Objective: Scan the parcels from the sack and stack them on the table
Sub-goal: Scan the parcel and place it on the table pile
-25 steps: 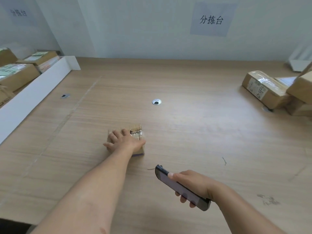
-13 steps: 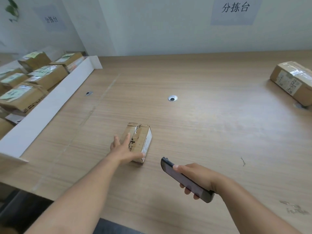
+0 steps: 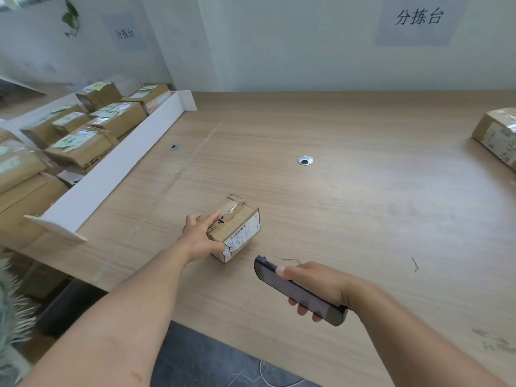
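A small taped cardboard parcel (image 3: pixel 239 229) with a white shipping label on its right side sits on the wooden table (image 3: pixel 349 208), near its front. My left hand (image 3: pixel 199 234) grips the parcel's left end, fingers laid over its top. To the right and nearer me, my right hand (image 3: pixel 312 283) holds a dark handheld scanner (image 3: pixel 296 290), its tip pointing toward the parcel's labelled side, a short gap away.
Several cardboard parcels (image 3: pixel 83 138) with green notes are stacked at the left, behind a white divider board (image 3: pixel 117 169). Another parcel (image 3: pixel 497 136) lies at the table's right edge. Two round cable grommets (image 3: pixel 305 160) sit in the tabletop. A dark floor shows below the front edge.
My left hand has turned the parcel so its label faces right, and shifted from lying on top to gripping its left end. My view has swung left; the scanner hand stays in place.
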`<state>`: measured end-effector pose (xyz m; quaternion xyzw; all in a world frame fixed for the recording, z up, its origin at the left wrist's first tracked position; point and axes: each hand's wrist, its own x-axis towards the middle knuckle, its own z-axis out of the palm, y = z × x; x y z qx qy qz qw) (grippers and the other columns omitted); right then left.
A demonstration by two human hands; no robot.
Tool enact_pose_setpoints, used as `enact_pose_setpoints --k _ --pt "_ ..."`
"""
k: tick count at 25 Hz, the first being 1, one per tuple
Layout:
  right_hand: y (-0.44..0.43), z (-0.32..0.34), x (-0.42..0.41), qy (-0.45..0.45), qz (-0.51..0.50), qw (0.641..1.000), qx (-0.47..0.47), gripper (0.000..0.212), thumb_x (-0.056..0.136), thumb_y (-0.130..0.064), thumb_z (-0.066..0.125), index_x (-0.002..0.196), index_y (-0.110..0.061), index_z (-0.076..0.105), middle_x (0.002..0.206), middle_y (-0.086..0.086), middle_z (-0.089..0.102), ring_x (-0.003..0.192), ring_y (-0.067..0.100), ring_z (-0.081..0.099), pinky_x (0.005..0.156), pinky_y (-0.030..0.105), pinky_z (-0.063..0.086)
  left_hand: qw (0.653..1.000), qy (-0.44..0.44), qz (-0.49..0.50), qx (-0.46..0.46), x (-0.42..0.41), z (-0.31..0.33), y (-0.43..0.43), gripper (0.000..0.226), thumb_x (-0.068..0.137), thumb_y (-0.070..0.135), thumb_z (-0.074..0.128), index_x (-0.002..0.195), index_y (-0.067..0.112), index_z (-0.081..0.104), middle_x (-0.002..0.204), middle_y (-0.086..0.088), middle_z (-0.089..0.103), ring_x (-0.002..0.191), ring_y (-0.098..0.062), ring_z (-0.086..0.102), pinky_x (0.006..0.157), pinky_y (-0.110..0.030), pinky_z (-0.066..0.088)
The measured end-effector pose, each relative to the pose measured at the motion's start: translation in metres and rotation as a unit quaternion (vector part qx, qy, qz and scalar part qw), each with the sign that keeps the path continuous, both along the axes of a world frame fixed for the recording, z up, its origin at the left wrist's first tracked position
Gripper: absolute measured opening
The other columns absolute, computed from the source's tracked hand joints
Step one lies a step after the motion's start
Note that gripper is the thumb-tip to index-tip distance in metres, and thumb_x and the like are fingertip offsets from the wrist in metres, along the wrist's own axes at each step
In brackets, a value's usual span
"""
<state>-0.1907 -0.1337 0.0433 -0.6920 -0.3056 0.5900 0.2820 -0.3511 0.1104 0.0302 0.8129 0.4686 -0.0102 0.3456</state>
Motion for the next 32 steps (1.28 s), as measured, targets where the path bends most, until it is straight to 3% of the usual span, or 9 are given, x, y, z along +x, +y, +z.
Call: enact_pose_setpoints --k 5,8,12,17,24,28,32 --pt "0.001 0.006 -0.020 -0.013 0.025 0.999 -0.015 0.047 0.093 -0.056 0.051 0.106 -0.012 0.062 0.085 0.007 0.064 0.063 0.019 0.062 0.055 0.030 0.050 0.999 0.021 -0.017 0.022 -0.030 0.009 -0.004 0.097 0.058 0.028 0.068 0.147 0.041 0.030 0.144 0.000 0.012 0.139 -0.020 0.016 0.113 -0.029 0.023" --pt "0.004 0.010 -0.033 -0.017 0.065 0.997 -0.022 0.064 0.078 -0.064 0.052 0.110 -0.010 0.062 0.087 0.007 0.065 0.067 0.021 0.062 0.057 0.031 0.050 0.999 0.024 -0.014 0.034 -0.046 0.013 -0.005 0.100 0.055 0.031 0.066 0.148 0.039 0.029 0.145 -0.002 0.012 0.140 -0.021 0.014 0.113 -0.029 0.021" --pt "0.010 0.014 -0.049 -0.039 0.118 0.992 -0.023 0.078 0.065 -0.073 0.054 0.109 -0.009 0.063 0.088 0.006 0.066 0.071 0.024 0.063 0.059 0.034 0.051 0.998 0.021 -0.015 0.050 -0.066 0.015 -0.003 0.091 0.072 0.019 0.071 0.149 0.040 0.027 0.146 -0.002 0.012 0.140 -0.022 0.014 0.112 -0.031 0.022" --pt "0.013 0.017 -0.060 -0.058 0.138 0.988 -0.029 0.079 0.058 -0.076 0.055 0.103 -0.011 0.063 0.087 0.007 0.066 0.072 0.024 0.064 0.060 0.035 0.052 0.999 0.013 0.009 0.042 -0.088 0.021 0.003 0.096 0.063 0.027 0.070 0.148 0.040 0.027 0.146 -0.003 0.013 0.140 -0.024 0.016 0.113 -0.032 0.022" --pt "0.022 0.026 -0.075 -0.069 0.152 0.986 -0.016 0.074 0.068 -0.073 0.054 0.105 -0.010 0.062 0.089 0.007 0.066 0.073 0.023 0.064 0.059 0.034 0.054 0.999 -0.002 0.032 0.044 -0.117 0.025 0.004 0.095 0.068 0.026 0.073 0.148 0.042 0.025 0.144 -0.001 0.015 0.140 -0.023 0.017 0.115 -0.035 0.023" --pt "0.047 0.030 -0.092 -0.063 0.147 0.987 0.034 0.062 0.091 -0.067 0.050 0.112 -0.010 0.062 0.091 0.007 0.067 0.075 0.021 0.066 0.064 0.036 0.055 0.993 -0.006 0.102 0.056 -0.160 0.036 -0.009 0.095 0.067 0.032 0.074 0.147 0.044 0.025 0.141 0.001 0.018 0.137 -0.021 0.024 0.115 -0.035 0.025" --pt "0.082 0.047 -0.133 -0.057 0.219 0.971 0.073 0.059 0.089 -0.065 0.055 0.109 -0.010 0.062 0.090 0.010 0.068 0.075 0.023 0.066 0.062 0.034 0.054 0.977 0.016 0.197 0.077 -0.229 0.054 -0.033 0.100 0.059 0.044 0.071 0.147 0.046 0.023 0.138 0.003 0.019 0.134 -0.022 0.028 0.114 -0.041 0.029"
